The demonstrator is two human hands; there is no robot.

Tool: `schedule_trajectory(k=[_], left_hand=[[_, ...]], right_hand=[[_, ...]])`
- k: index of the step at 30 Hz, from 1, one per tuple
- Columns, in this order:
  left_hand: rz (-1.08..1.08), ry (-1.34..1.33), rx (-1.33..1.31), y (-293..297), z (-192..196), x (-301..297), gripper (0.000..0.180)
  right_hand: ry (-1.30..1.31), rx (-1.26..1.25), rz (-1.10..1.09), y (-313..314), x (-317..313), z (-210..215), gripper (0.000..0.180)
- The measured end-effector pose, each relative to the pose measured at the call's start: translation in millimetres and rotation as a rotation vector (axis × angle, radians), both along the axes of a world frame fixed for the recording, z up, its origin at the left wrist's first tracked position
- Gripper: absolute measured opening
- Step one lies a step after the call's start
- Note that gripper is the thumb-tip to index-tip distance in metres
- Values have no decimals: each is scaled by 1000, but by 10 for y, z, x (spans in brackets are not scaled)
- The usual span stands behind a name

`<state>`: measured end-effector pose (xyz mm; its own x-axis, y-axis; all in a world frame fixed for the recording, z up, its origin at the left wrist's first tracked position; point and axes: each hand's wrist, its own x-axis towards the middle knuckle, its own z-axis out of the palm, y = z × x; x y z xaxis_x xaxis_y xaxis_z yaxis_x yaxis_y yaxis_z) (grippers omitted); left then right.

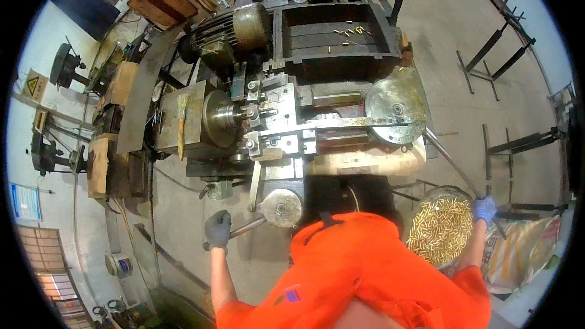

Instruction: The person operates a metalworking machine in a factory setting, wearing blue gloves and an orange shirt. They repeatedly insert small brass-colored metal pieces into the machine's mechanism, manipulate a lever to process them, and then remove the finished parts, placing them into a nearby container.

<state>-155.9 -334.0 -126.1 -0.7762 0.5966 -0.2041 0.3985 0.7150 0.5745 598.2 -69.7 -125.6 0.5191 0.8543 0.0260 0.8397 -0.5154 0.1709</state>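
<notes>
My left hand (217,229), in a dark grey glove, is closed round the end of a short metal lever (248,226). That lever joins a round metal disc (281,207) at the front of a lathe-like machine. At the right, my right hand (485,209), in a blue glove, grips a long metal lever (452,163) running up to a large round plate (396,109). Between them sits the machine's tool slide (281,119) with its clamped tool blocks, facing the round chuck (220,118). A basket full of small brass-coloured pieces (440,230) stands beside my right forearm.
A brush (181,125) lies on the headstock. Behind it is a motor (234,30), and a dark metal tray (334,30) holds several brass-coloured pieces. A woven sack (521,253) lies at the right. Metal stands (524,143) occupy the right-hand floor, and a bucket (117,265) stands at the left.
</notes>
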Motion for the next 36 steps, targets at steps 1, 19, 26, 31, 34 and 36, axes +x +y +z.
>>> schedule_trajectory(k=[1,19,26,31,34,36], left_hand=[[1,-7,18,1,-11,-8,22],[-10,26,7,47,18,-6,23],[-9,6,-11,66,58,4,23],[-65,81,72,52,33,8,19],[-5,50,65,86,88,48,19],[12,14,16,122,162,66,21]], right_hand=[[14,9,-9,-14,10,-10,36],[45,23,-50,-187,35,-138,33],[-9,32,-33,-258,1,-167,34],[-10,50,-37,-338,18,-193,35],[-21,40,-28,-369,-25,-181,35],[-19,23,-36,-382,-76,-152,35]])
